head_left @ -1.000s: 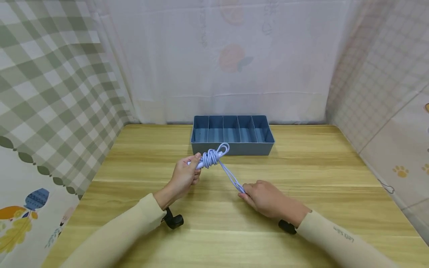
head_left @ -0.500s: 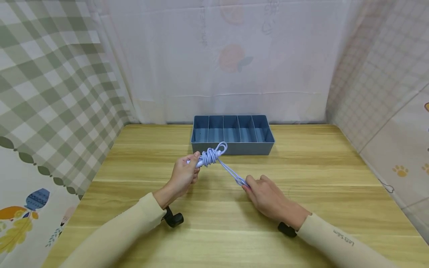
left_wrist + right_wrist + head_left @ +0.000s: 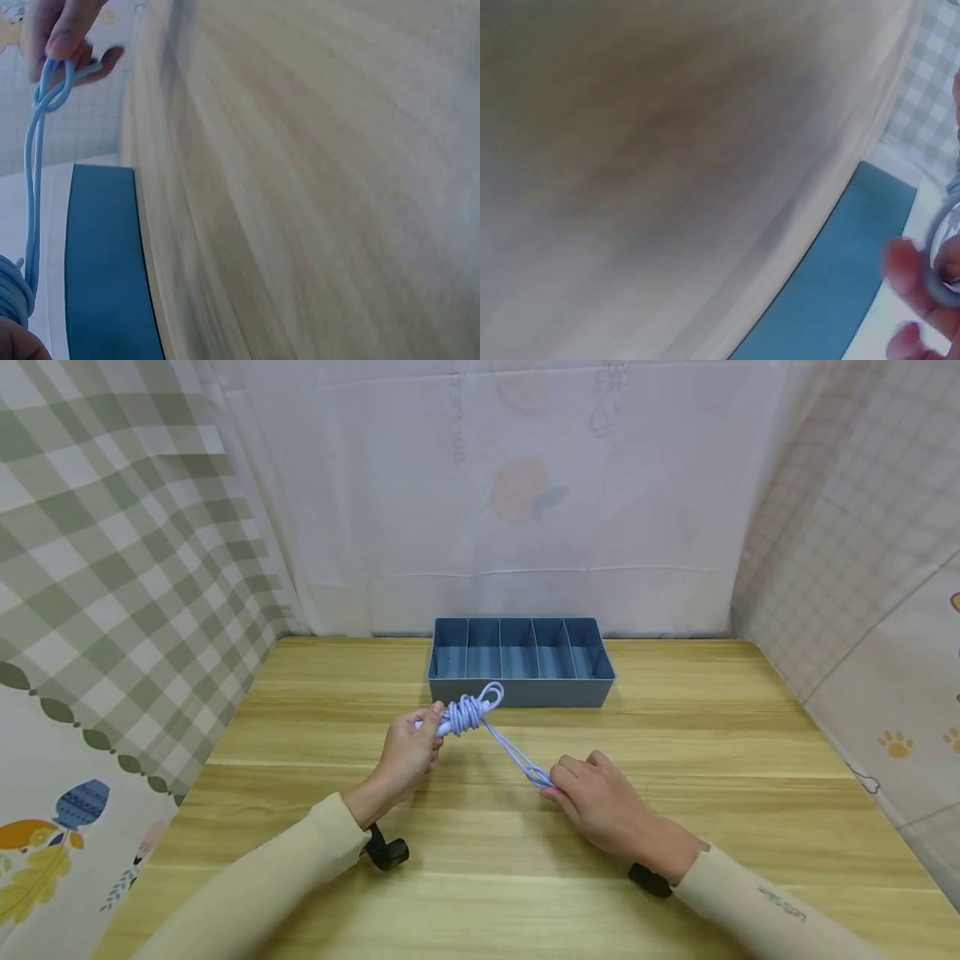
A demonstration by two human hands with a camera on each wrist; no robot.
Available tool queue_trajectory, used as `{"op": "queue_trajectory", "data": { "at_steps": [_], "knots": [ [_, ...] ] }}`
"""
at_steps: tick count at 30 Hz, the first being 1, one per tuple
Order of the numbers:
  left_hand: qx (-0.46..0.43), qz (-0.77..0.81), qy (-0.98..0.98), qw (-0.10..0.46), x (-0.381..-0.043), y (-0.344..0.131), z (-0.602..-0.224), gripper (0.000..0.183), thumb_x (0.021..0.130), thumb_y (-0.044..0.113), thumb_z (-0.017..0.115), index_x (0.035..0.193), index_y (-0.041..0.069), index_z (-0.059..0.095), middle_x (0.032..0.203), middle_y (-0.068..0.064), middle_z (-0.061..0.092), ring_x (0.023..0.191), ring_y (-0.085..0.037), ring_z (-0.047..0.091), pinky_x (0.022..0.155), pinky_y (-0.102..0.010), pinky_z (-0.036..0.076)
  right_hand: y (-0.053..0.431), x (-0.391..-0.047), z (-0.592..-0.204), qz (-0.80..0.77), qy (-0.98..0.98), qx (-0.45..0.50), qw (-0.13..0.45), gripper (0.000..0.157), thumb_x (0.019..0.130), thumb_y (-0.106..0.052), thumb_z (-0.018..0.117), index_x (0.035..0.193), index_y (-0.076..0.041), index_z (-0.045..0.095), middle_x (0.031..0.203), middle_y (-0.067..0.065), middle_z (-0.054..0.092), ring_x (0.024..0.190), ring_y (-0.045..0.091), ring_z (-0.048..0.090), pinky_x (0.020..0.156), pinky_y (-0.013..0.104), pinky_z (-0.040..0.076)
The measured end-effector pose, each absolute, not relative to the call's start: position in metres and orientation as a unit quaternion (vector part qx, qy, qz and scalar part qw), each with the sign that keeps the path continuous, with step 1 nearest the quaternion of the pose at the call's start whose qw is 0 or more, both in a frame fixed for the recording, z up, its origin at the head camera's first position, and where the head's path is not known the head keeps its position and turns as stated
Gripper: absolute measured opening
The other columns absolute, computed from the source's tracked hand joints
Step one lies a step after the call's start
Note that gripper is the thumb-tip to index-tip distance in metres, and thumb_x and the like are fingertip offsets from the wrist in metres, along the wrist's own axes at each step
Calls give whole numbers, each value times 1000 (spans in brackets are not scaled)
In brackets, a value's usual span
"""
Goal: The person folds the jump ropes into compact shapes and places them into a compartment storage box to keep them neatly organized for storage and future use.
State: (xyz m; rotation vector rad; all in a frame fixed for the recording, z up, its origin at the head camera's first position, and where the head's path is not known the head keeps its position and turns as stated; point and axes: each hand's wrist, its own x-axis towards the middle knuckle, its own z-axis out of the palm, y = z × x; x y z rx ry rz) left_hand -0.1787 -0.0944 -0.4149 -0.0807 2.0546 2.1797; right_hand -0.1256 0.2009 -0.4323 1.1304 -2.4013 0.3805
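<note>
A pale blue-violet cord (image 3: 467, 713) is wound in tight coils around its own folded length, with a small loop standing out past the coils. My left hand (image 3: 405, 747) pinches the near end of this bundle between thumb and fingers. From the coils a doubled strand slants down to my right hand (image 3: 596, 797), which pinches its looped end. In the left wrist view the strand (image 3: 34, 172) runs up to the right fingers (image 3: 64, 41), where it crosses itself. The right wrist view catches only blurred fingers (image 3: 904, 270) and part of the loop at its edge.
Behind the hands, a blue-grey box (image 3: 521, 692) with several compartments stands at the back of the wooden table (image 3: 480, 893). Patterned cloth hangs behind the table and along both sides. A black wrist mount (image 3: 387, 852) shows under the left wrist.
My right hand has shifted a little to the right with the strand's end. My left hand and the coiled bundle have drifted slightly left, both hands keeping their grip.
</note>
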Motion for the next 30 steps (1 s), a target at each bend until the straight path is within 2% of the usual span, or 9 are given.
{"op": "queue_trajectory", "data": {
  "at_steps": [2, 5, 9, 14, 18, 21, 25, 28, 30],
  "knots": [
    [-33, 725, 684, 70, -180, -96, -414, 45, 109, 39, 50, 112, -4, 63, 64, 0, 47, 49, -8, 37, 43, -20, 32, 204, -124, -433, 148, -875, 409, 211, 33, 109, -39, 47, 83, -19, 49, 73, -12, 35, 63, 4, 33, 63, 25, 26],
    [-44, 727, 682, 70, -182, -100, -414, 44, 110, 36, 50, 115, -5, 62, 64, 0, 47, 48, -8, 37, 42, -21, 32, 207, -122, -434, 161, -870, 420, 204, 37, 107, -46, 52, 79, -21, 48, 69, -15, 32, 60, 2, 30, 63, 23, 22],
    [-67, 721, 687, 59, -185, -104, -415, 43, 109, 34, 51, 120, -6, 62, 65, 0, 49, 49, -7, 39, 42, -21, 33, 209, -120, -433, 160, -828, 471, 258, 47, 103, -54, 54, 74, -18, 50, 66, -13, 35, 58, 6, 35, 63, 25, 26],
    [-86, 696, 712, 36, -187, -108, -417, 43, 109, 33, 53, 127, -4, 64, 69, -2, 53, 50, -8, 42, 41, -21, 35, 203, -118, -427, 130, -738, 562, 351, 51, 106, -40, 57, 61, -16, 47, 64, -5, 38, 67, 20, 53, 67, 35, 40],
    [-67, 647, 759, 6, -186, -107, -420, 41, 108, 31, 56, 118, -6, 70, 68, -3, 54, 50, -9, 43, 41, -22, 35, 194, -114, -415, 158, -688, 602, 372, 54, 103, -28, 62, 55, -17, 40, 64, -3, 40, 77, 24, 60, 73, 40, 39],
    [-34, 595, 803, -30, -185, -105, -422, 38, 107, 29, 58, 103, -6, 74, 63, -1, 54, 50, -9, 42, 42, -22, 34, 188, -110, -402, 202, -676, 609, 362, 47, 101, -22, 65, 59, -16, 44, 63, -5, 39, 67, 15, 52, 71, 35, 36],
    [14, 539, 839, -72, -185, -105, -423, 37, 106, 25, 59, 87, -4, 73, 58, 1, 51, 48, -9, 39, 42, -22, 31, 185, -106, -385, 233, -698, 571, 364, 36, 102, -27, 65, 70, -11, 58, 61, -9, 45, 55, 5, 40, 60, 24, 31],
    [50, 504, 858, -84, -185, -105, -423, 36, 106, 23, 59, 86, -3, 73, 59, 0, 53, 48, -9, 40, 42, -22, 31, 191, -107, -373, 239, -746, 496, 374, 34, 105, -32, 60, 80, -9, 65, 60, -11, 49, 50, 0, 33, 50, 16, 25],
    [67, 488, 866, -83, -184, -105, -422, 34, 106, 22, 59, 86, -3, 73, 61, -3, 57, 48, -9, 42, 42, -23, 32, 199, -109, -365, 222, -789, 439, 368, 35, 109, -33, 52, 89, -8, 68, 57, -12, 46, 48, -1, 28, 45, 15, 21]
  ]
}}
